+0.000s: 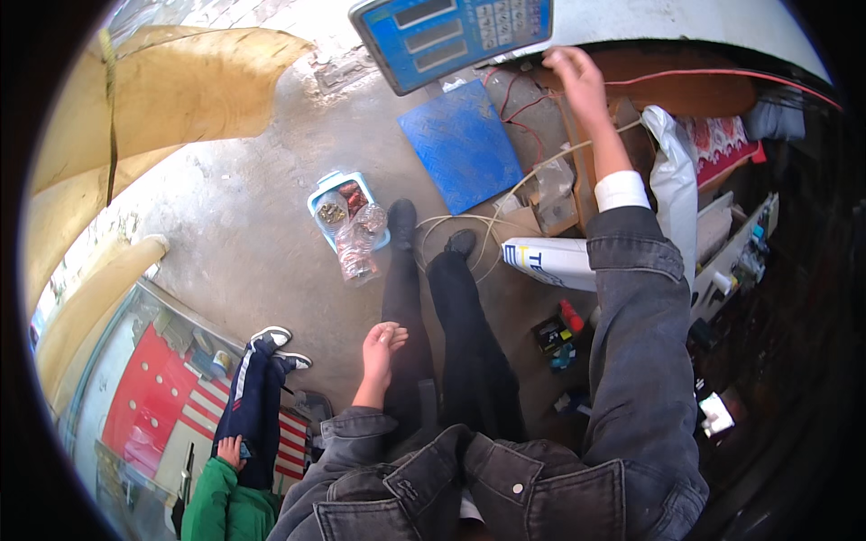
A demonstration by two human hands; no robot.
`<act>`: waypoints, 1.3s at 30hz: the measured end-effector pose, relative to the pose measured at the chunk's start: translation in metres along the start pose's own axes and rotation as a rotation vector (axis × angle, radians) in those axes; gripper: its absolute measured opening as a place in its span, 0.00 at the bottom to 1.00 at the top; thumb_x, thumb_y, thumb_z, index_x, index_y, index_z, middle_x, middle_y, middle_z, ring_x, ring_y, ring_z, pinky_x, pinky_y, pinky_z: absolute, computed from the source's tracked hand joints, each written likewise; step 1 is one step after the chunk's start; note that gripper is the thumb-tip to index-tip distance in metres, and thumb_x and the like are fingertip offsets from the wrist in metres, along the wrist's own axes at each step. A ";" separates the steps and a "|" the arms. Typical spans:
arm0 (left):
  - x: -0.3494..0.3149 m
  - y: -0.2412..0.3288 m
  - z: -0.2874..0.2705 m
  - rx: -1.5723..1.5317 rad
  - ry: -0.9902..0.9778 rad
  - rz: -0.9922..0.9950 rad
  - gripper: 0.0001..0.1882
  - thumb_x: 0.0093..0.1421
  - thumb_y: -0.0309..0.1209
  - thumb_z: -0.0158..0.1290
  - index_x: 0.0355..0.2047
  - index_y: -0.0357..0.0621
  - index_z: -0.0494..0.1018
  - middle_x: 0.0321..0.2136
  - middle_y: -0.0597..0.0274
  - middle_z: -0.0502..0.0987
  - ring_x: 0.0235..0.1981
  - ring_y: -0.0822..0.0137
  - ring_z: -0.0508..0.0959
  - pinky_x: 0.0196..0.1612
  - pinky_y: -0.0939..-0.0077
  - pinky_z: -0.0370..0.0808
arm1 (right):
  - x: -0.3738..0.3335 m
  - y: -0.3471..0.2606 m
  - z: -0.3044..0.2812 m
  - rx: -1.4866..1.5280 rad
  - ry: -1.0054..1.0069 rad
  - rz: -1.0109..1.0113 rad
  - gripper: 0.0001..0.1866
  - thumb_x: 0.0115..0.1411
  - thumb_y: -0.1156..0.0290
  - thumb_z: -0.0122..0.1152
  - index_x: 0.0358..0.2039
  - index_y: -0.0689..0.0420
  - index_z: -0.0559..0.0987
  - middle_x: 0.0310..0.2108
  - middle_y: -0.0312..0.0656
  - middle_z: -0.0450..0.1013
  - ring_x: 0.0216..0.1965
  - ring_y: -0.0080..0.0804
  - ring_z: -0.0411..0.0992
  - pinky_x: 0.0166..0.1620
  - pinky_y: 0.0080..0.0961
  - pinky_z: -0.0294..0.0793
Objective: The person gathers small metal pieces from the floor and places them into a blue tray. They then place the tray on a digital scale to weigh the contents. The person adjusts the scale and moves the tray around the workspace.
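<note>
A: Top edge of view is cutting off the blue scale display point(454, 41).
B: Lower edge is cropping the co-worker's green jacket point(218, 500).
A: Right hand point(578, 79) touching the display?
B: Not making that out. Clear bags point(359, 233) are blurring their contents; dark clutter point(703, 334) at right is losing outline.

The person wears a faded dark-grey jacket point(442, 482) (a pale round button point(517, 488) on its front); white cuff point(622, 189) beyond the right sleeve point(636, 307); black trousers point(474, 347); dark shoes point(402, 221).
</note>
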State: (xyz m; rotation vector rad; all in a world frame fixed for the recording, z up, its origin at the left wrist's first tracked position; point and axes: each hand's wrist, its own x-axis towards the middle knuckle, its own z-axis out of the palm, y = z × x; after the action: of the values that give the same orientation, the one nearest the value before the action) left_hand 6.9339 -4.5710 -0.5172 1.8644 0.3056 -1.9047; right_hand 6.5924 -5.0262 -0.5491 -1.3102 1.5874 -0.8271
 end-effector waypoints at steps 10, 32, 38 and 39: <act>0.009 -0.012 0.019 0.107 -0.012 -0.043 0.08 0.67 0.29 0.44 0.39 0.39 0.72 0.33 0.58 0.79 0.34 0.70 0.79 0.40 0.79 0.75 | -0.102 0.117 -0.024 -0.148 0.122 0.436 0.36 0.56 0.60 0.66 0.59 0.63 0.62 0.46 0.46 0.74 0.47 0.32 0.73 0.50 0.28 0.72; 0.018 -0.045 0.062 0.231 -0.094 -0.004 0.09 0.67 0.30 0.44 0.37 0.41 0.73 0.32 0.59 0.79 0.33 0.70 0.79 0.39 0.79 0.76 | -0.001 0.066 -0.072 -0.018 0.272 -0.171 0.27 0.65 0.69 0.52 0.58 0.69 0.55 0.50 0.50 0.72 0.47 0.32 0.73 0.50 0.24 0.72; 0.071 -0.060 0.080 0.100 -0.102 -0.128 0.09 0.67 0.28 0.44 0.40 0.38 0.72 0.35 0.55 0.78 0.36 0.65 0.78 0.42 0.74 0.76 | -0.055 0.224 0.015 -0.346 0.106 0.352 0.16 0.57 0.65 0.63 0.42 0.59 0.74 0.41 0.43 0.77 0.46 0.31 0.75 0.50 0.26 0.72; 0.086 -0.061 0.088 0.101 -0.085 -0.158 0.09 0.66 0.27 0.44 0.40 0.38 0.72 0.35 0.55 0.78 0.36 0.65 0.78 0.42 0.74 0.76 | -0.064 0.255 0.032 -0.282 0.128 0.462 0.12 0.57 0.64 0.62 0.35 0.59 0.77 0.34 0.42 0.77 0.39 0.30 0.75 0.44 0.28 0.73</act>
State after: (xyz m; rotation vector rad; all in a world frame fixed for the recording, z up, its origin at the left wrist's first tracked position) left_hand 6.8295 -4.5721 -0.6068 1.8650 0.3442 -2.1353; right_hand 6.5277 -4.9069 -0.7765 -1.0245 2.0623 -0.4155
